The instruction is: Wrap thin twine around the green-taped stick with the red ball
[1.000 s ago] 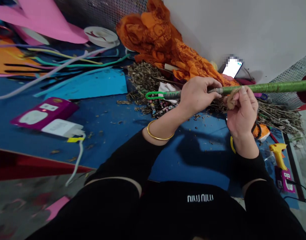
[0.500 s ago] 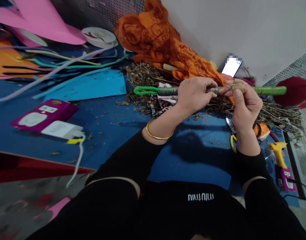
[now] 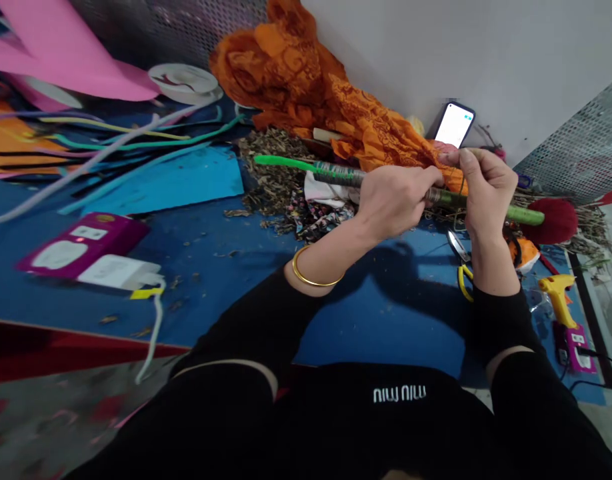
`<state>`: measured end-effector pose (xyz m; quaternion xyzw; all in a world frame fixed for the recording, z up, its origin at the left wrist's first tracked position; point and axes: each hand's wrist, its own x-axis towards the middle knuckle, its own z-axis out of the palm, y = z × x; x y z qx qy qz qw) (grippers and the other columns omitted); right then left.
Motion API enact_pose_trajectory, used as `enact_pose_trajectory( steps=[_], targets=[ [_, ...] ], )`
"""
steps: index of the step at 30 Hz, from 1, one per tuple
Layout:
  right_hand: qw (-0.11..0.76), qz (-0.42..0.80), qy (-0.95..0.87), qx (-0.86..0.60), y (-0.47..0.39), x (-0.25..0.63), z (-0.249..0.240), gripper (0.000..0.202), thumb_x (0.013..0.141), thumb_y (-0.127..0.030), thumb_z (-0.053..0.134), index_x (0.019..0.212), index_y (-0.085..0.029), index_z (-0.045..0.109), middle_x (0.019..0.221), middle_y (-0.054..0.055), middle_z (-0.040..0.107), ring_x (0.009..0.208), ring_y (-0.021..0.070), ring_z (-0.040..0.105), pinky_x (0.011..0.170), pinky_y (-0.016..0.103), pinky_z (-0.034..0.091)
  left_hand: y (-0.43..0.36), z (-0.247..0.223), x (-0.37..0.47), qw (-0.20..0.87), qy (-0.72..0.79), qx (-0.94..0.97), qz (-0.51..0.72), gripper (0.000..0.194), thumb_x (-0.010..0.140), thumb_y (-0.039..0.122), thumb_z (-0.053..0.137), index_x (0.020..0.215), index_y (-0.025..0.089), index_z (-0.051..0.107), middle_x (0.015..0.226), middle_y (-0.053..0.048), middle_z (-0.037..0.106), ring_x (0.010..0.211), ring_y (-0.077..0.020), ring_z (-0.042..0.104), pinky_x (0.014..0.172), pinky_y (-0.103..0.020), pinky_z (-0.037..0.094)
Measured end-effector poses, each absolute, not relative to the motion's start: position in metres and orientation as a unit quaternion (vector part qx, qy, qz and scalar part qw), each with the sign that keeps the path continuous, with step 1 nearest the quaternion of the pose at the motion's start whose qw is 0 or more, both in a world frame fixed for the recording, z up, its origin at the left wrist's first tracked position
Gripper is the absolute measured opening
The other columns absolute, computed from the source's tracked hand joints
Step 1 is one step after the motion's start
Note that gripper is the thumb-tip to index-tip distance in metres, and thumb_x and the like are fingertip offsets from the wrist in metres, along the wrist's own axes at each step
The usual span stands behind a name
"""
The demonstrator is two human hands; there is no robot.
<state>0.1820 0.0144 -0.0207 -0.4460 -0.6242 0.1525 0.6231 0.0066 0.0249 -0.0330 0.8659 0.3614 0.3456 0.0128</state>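
My left hand (image 3: 393,200) is closed around the middle of a long thin stick (image 3: 340,175), wrapped in greyish and green material. A bright green loop (image 3: 283,162) sticks out at its left end. At the right end, past the green part (image 3: 526,215), shows a dark red rounded piece (image 3: 559,221); how it joins the stick is hidden. Just above the stick, my right hand (image 3: 489,183) pinches a thin strand of twine (image 3: 463,181) that runs down to the stick. Yellow-handled pliers (image 3: 465,283) lie below my right hand.
Behind the stick lie an orange cloth (image 3: 296,73), dried plant bits (image 3: 271,157) and a lit phone (image 3: 455,127) against the wall. To the left are blue sheet (image 3: 186,177), coloured strips and a purple power box (image 3: 106,230). A yellow glue gun (image 3: 560,300) lies right.
The stick has tilted, its left end up and its right end down, with the dark red piece lower too. My right hand has risen off the stick with the twine. The left keeps its grip.
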Motion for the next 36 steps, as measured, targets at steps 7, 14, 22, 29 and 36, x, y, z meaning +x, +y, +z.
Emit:
enact_pose_trajectory(
  steps=[7,14,22,29,36],
  targets=[
    [0.601,0.128,-0.639,-0.463,0.021,0.188,-0.026,0.036,0.102,-0.055,0.062,0.09,-0.024,0.077,0.09,0.001,0.078,0.095,0.0185,0.075,0.098,0.044,0.062,0.028,-0.035,0.007,-0.03,0.326,0.886,0.328,0.04,0.094,0.019,0.056,0.126,0.031,0.076,0.094,-0.004,0.08,0.085,-0.0232,0.072,0.072,-0.035,0.046],
    [0.603,0.158,-0.639,-0.452,0.02,0.184,-0.025,0.033,0.1,-0.051,0.066,0.085,-0.024,0.075,0.087,0.001,0.079,0.086,0.0166,0.073,0.091,0.04,0.062,0.028,-0.034,0.005,-0.028,0.299,0.891,0.34,0.036,0.095,0.018,0.057,0.117,0.031,0.082,0.101,-0.005,0.081,0.089,-0.023,0.073,0.074,-0.036,0.048],
    [0.595,0.265,-0.642,-0.404,-0.002,0.213,0.005,0.022,0.092,-0.033,0.077,0.075,-0.021,0.07,0.085,0.004,0.078,0.085,0.0153,0.073,0.083,0.031,0.057,0.037,-0.028,-0.012,-0.014,0.329,0.873,0.36,0.03,0.098,0.027,0.061,0.119,0.029,0.082,0.104,-0.004,0.082,0.092,-0.0241,0.074,0.08,-0.038,0.051],
    [0.538,0.276,-0.639,-0.475,-0.038,0.264,0.035,0.024,0.09,-0.038,0.082,0.076,-0.021,0.073,0.076,0.002,0.071,0.043,0.0049,0.043,0.044,0.027,0.025,0.042,-0.003,-0.045,-0.016,0.401,0.834,0.378,0.023,0.09,0.027,0.077,0.112,0.029,0.084,0.105,-0.001,0.083,0.093,-0.025,0.073,0.076,-0.039,0.049],
    [0.56,0.292,-0.583,-0.511,-0.043,0.3,0.028,0.03,0.081,-0.044,0.087,0.071,-0.019,0.072,0.071,0.002,0.071,0.042,0.0022,0.04,0.041,0.027,0.02,0.03,-0.009,-0.093,-0.009,0.415,0.846,0.335,0.033,0.089,0.025,0.069,0.118,0.029,0.083,0.112,0.001,0.084,0.096,-0.023,0.071,0.074,-0.037,0.045]
  ],
)
